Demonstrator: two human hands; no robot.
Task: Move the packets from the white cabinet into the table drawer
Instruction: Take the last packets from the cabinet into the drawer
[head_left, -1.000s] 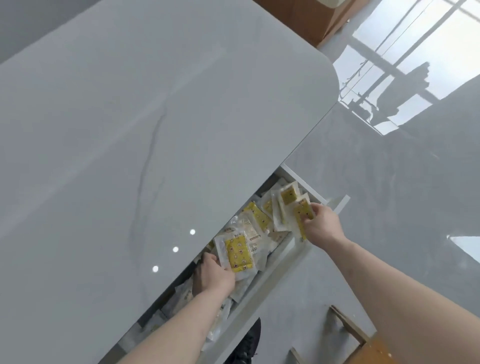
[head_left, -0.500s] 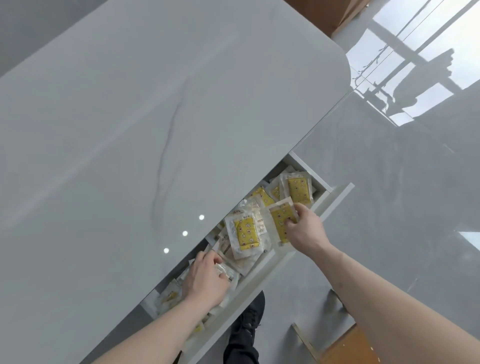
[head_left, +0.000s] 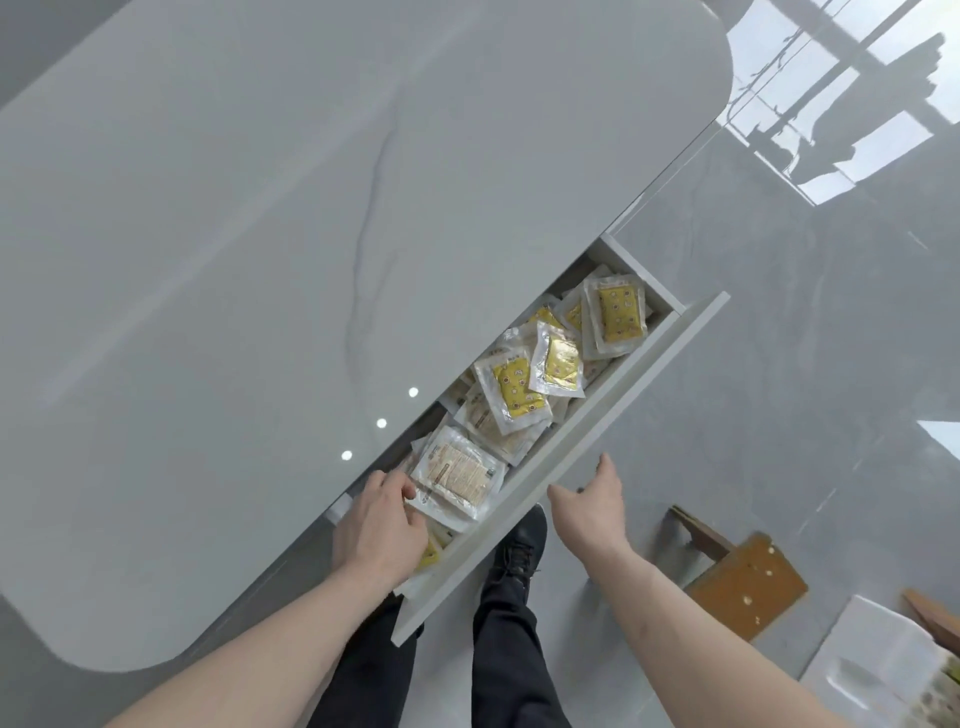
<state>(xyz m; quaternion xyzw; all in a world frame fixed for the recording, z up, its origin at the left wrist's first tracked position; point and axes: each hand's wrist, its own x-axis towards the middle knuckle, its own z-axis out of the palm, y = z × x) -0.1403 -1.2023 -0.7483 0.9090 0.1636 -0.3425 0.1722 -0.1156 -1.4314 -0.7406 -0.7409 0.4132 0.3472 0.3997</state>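
Note:
The table drawer (head_left: 587, 447) stands pulled out from under the grey marble table (head_left: 260, 260). Several clear packets with yellow labels (head_left: 519, 389) lie piled inside it; one packet (head_left: 457, 470) lies back side up near the drawer's near end. My left hand (head_left: 382, 525) is inside that near end, fingers curled on the edge of this packet. My right hand (head_left: 592, 504) hovers outside the drawer front, fingers spread, holding nothing. The white cabinet is out of view.
My legs and a black shoe (head_left: 514, 551) stand on the glossy grey floor below the drawer. A wooden stool (head_left: 737, 577) sits to the right. A white surface with more packets (head_left: 883, 670) shows at the bottom right corner.
My right hand let go of its yellow packet, which now lies in the drawer, and drew back outside the drawer front. My left hand stays at the near end.

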